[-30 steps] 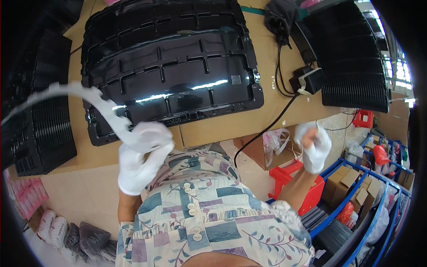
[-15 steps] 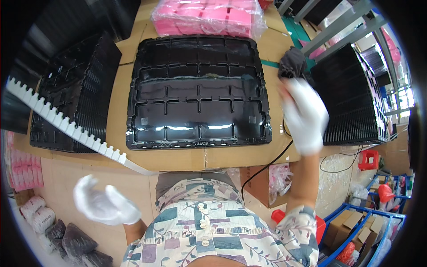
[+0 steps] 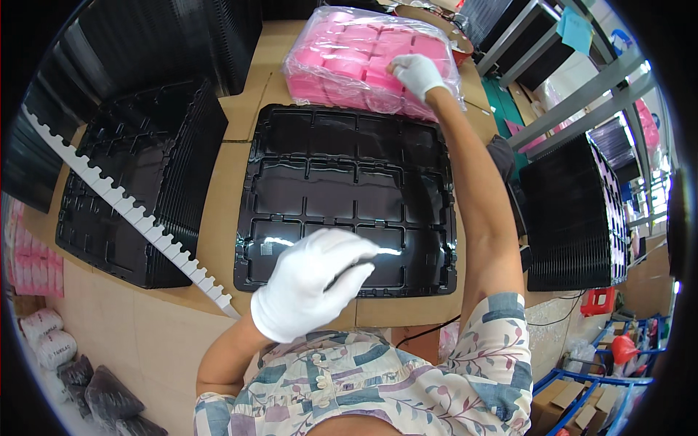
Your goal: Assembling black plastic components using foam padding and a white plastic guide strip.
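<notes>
A wide black plastic tray with moulded compartments lies in front of me on a cardboard-covered table. My left hand, in a white glove, hovers over its near edge. The fingers are bent, with a gap between them and the thumb, and nothing shows in it. My right arm stretches past the tray's right side. My gloved right hand, fingertips bare, is at the pink foam pieces wrapped in clear plastic film behind the tray. Its fingers are drawn together; anything between them is too small to make out.
Stacks of black trays stand at left and right. A white notched strip slants across the left side. Metal rails rise at the far right. A black cable hangs at the table's front edge.
My right hand has gone from the tray's right side, up and left to the wrapped pink foam. My left hand has risen from below the table edge to over the tray. The view has shifted.
</notes>
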### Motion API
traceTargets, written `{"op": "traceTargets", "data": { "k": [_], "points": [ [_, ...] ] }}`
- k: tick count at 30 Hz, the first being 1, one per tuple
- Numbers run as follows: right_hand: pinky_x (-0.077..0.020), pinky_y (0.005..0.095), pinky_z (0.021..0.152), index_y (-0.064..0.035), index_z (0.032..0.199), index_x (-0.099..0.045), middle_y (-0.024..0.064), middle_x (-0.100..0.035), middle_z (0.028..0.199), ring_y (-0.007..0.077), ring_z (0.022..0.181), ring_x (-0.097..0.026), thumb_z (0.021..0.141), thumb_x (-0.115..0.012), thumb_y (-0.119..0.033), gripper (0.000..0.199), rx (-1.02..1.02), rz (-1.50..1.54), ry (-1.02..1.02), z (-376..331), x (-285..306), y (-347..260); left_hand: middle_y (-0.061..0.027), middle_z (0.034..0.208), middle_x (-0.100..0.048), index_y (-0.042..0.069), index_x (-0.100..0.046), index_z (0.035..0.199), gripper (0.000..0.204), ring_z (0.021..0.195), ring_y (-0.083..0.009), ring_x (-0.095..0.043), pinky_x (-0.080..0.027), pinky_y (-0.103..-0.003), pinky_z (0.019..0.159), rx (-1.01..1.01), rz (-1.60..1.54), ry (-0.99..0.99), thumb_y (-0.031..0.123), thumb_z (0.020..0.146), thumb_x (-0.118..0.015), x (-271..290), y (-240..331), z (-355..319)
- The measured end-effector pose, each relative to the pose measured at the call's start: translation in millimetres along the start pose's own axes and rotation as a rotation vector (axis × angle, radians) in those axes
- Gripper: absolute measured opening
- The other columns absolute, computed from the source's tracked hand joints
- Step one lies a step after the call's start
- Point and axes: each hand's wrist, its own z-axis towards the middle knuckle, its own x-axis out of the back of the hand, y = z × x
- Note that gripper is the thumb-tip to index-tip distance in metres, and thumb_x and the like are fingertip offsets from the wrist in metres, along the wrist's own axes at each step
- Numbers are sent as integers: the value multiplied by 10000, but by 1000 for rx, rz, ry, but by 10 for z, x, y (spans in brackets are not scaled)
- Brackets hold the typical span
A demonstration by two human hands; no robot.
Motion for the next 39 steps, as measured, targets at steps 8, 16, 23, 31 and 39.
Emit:
{"op": "traceTargets", "data": {
  "k": [8, 16, 23, 31, 39],
  "points": [
    [-508, 370, 867, -79, 1061, -718, 140, -723, 985, 291, 928, -682, 956, -573, -275, 266, 145, 21, 213, 175, 637, -35, -138, 1170, -634, -10, -437, 1373, 577, 991, -218, -659, -548, -326, 863, 658, -1305, -194, 377, 977, -600, -270, -714, 1137],
    [-483, 273, 839, 43, 1128, -671, 32, -695, 930, 112, 866, -603, 993, -602, -218, 302, 27, 405, -34, -619, 919, -131, -241, 1417, -396, 15, -347, 1431, 934, 1229, -355, -494, -506, -463, 916, 752, -1556, 592, 655, 831, -669, 35, -1452, 1743],
    [-478, 246, 783, 19, 1052, -707, -8, -656, 844, 69, 805, -554, 960, -665, -197, 238, -47, 349, -24, -1027, 738, -21, -70, 1032, -623, 103, -582, 1198, 487, 897, -197, -611, -518, -351, 639, 873, -1346, 640, 482, 903, -661, 120, -1220, 1544],
    [-497, 352, 818, 2, 1029, -633, 84, -641, 880, 224, 853, -621, 1007, -544, -359, 373, -247, 553, 1008, -1345, 504, -18, -81, 880, -659, -2, -616, 1098, 186, 619, -121, -559, -461, -236, 506, 732, -1392, 447, 95, 941, -640, 218, -1335, 1454],
    [-467, 356, 635, -25, 1461, -164, 271, -317, 1527, 388, 1261, -528, 963, -440, -655, 849, -859, 1630, 160, -1819, 143, -103, -77, 823, -592, 3, -586, 1027, 117, 658, -171, -564, -508, -278, 559, 583, -1801, 320, 78, 946, -625, 216, -1143, 1598]
  ]
}}
